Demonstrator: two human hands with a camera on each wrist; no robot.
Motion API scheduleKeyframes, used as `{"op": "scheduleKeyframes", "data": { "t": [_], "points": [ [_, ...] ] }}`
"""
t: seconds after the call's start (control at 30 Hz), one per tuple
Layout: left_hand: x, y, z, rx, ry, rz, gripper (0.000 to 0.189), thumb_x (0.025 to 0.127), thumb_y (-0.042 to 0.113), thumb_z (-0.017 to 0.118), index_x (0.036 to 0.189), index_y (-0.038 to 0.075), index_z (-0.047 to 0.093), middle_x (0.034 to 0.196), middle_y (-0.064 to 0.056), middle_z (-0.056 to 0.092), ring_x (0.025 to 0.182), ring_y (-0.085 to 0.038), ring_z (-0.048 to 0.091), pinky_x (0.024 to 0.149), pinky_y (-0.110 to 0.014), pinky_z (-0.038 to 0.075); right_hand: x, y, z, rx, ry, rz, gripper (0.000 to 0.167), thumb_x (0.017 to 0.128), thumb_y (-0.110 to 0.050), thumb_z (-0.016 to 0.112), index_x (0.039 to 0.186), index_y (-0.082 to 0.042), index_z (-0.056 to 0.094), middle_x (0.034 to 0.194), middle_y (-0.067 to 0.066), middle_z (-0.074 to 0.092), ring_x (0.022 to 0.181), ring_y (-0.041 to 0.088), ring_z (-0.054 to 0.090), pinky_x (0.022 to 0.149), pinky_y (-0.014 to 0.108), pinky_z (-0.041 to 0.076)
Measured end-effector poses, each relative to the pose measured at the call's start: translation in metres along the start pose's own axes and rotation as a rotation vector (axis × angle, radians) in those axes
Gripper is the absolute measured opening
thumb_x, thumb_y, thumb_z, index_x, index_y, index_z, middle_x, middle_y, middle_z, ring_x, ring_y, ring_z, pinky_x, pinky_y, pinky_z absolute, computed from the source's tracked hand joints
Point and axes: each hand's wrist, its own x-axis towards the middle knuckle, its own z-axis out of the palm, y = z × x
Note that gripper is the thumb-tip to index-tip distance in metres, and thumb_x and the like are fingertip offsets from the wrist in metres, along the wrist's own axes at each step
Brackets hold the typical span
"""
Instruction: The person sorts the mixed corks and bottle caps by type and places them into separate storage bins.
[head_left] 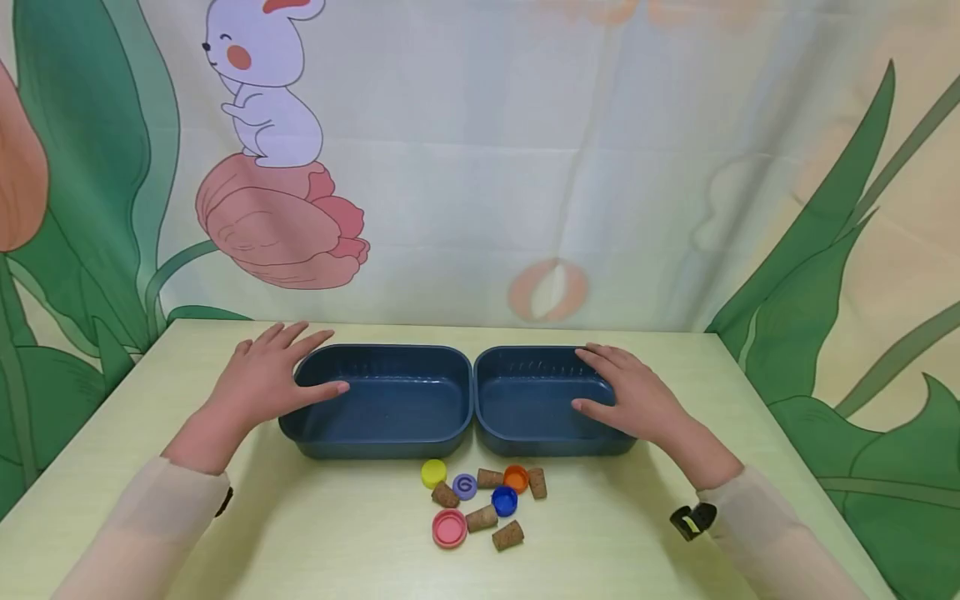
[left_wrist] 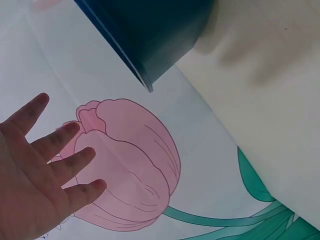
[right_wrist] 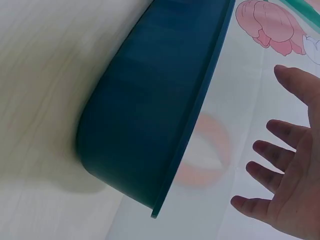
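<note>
Two dark blue rectangular bins stand side by side on the table, the left bin [head_left: 386,417] and the right bin [head_left: 547,412], with nothing inside either. My left hand [head_left: 273,379] is spread over the left bin's outer end, thumb above the opening. In the left wrist view its fingers [left_wrist: 75,165] are apart and hold nothing. Over the outer end of the right bin is my right hand [head_left: 633,392], fingers extended. The right wrist view has that palm [right_wrist: 297,200] bare beside the bin wall [right_wrist: 140,100].
In front of the bins lie several corks [head_left: 508,535] among bottle caps: a yellow cap [head_left: 433,473], a purple cap [head_left: 464,486], an orange cap [head_left: 516,478], a blue cap [head_left: 504,501] and a pink cap [head_left: 449,528]. A printed curtain [head_left: 450,167] hangs behind the table [head_left: 337,533].
</note>
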Motion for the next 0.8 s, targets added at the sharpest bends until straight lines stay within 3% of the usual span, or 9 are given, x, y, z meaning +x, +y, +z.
{"op": "scheduleKeyframes", "data": {
  "t": [0.27,0.53,0.8],
  "points": [
    [-0.008,-0.011,0.004,-0.067,0.006,-0.005,0.086,0.091,0.064,0.064,0.155,0.011,0.042,0.154,-0.029,0.045,0.138,-0.051,0.046,0.109,-0.071,0.043,-0.009,-0.003,0.000,0.043,0.026,-0.005,0.064,0.097,-0.031,0.070,0.150,-0.005,0.049,0.156,0.023,0.048,0.144,0.047,0.044,0.115,0.063,0.043],
    [-0.010,-0.021,0.004,-0.122,-0.030,-0.041,0.085,0.095,0.064,0.059,0.156,0.008,0.040,0.151,-0.032,0.047,0.138,-0.052,0.046,0.104,-0.069,0.046,-0.020,-0.006,0.000,0.067,0.088,-0.058,0.051,0.096,-0.021,0.071,0.143,-0.003,0.058,0.147,0.022,0.057,0.137,0.045,0.052,0.110,0.060,0.049],
    [-0.009,-0.030,0.007,-0.218,-0.041,-0.053,0.074,0.099,0.054,0.059,0.150,0.001,0.045,0.139,-0.034,0.057,0.122,-0.051,0.059,0.095,-0.065,0.052,-0.034,-0.013,0.004,0.129,0.133,-0.081,0.043,0.095,-0.019,0.072,0.135,-0.005,0.064,0.139,0.020,0.063,0.131,0.041,0.058,0.106,0.058,0.052]
  ]
}}
